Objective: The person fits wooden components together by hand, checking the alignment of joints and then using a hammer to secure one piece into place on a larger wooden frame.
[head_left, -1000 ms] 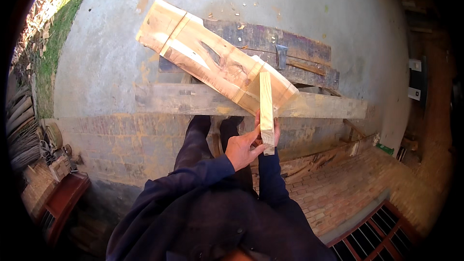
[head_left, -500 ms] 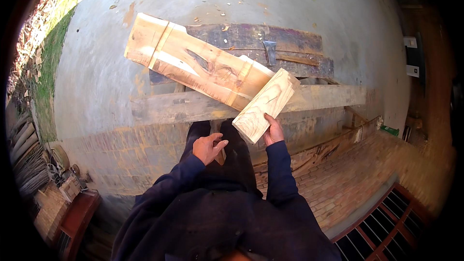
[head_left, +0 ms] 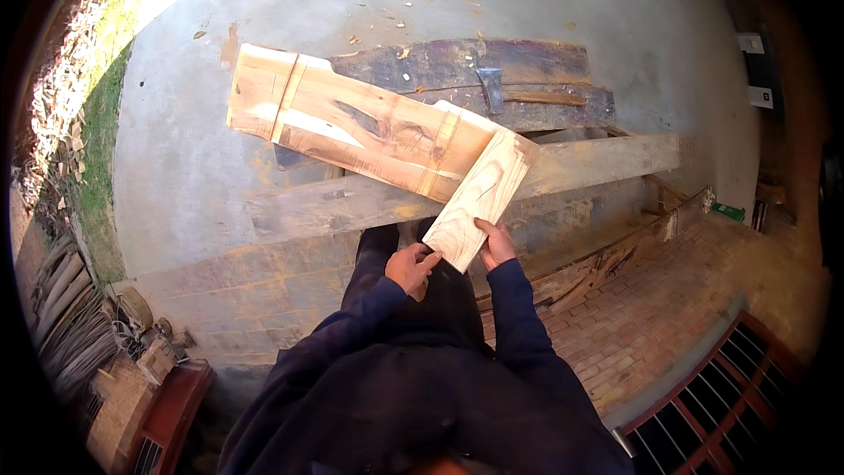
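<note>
A short pale wooden board with bold wavy grain slants before me. Its far end meets the right end of a longer plank. My right hand is closed on the board's right edge near the close end, thumb on top. At the near left corner, my left hand has its curled fingers against the board; its underside grip is hidden. The longer plank has dark knots and two crosswise grooves. It lies across a worn bench, its left end reaching past the bench.
Beyond the plank, an axe with a wooden handle lies on the dark bench top. A long weathered beam runs across nearer me. Stacked sticks stand at the left, and a red-framed grille is at the lower right.
My left hand has moved right, from apart from the short board to its near left corner. The right hand still grips the board. The whole view has shifted slightly.
</note>
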{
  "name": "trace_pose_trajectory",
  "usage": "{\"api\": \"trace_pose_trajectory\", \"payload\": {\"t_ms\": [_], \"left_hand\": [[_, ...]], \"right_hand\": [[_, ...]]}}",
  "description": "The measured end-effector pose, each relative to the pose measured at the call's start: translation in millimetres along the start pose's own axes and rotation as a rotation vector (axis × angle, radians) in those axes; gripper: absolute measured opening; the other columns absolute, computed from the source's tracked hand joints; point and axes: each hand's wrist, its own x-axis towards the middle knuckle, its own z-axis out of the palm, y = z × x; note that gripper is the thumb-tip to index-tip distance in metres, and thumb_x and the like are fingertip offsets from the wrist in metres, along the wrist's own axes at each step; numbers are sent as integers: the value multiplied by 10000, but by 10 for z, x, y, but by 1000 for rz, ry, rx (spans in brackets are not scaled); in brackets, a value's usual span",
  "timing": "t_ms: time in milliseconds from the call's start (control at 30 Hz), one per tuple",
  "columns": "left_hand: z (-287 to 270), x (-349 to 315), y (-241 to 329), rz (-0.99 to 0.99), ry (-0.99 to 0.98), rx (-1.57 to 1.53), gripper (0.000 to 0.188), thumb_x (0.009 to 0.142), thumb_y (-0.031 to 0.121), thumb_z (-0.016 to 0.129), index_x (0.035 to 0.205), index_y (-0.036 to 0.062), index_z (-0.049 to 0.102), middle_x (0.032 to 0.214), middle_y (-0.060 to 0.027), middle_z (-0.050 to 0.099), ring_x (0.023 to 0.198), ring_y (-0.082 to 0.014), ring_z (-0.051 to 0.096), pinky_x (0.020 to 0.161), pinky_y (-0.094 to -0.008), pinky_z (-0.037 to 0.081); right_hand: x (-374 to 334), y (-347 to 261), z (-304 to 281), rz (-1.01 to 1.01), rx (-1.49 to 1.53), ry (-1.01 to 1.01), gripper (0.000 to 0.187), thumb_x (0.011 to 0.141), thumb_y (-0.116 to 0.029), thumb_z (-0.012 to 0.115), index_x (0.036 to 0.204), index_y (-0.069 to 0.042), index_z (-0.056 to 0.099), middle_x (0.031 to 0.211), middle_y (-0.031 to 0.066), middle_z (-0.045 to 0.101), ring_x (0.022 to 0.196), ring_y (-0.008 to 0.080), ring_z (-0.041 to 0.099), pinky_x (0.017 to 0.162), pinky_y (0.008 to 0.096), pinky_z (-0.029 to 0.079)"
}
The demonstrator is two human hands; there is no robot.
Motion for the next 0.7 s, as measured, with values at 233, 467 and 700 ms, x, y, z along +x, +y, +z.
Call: {"api": "trace_pose_trajectory", "payload": {"t_ms": [233,467,700], "left_hand": [[-325,-65,22,41,96,263,591,929,462,736,1273,-14,678,1096,-203,768,979,-306,763,860,-386,588],[-423,-445,828,268,180,504,927,803,443,803,1506,-23,422,1475,-280,523,1308,-417,574,1057,-459,504],[-541,-15,421,152,525,834,968,789,282,759,1555,-80,291,1507,-306,451,1393,-419,495,1104,-415,479]], "right_hand": [[31,-3,133,-200,-250,67,580,843,54,724,1383,44,512,1309,181,655,1162,299,665,1004,390,537],[-165,261,1079,-331,-571,55,563,792,-63,765,1298,44,542,1209,202,687,1106,305,680,952,390,536],[107,741,2047,-366,-766,41,540,752,-197,768,1168,82,564,1077,302,708,1020,432,705,916,455,548]]}}
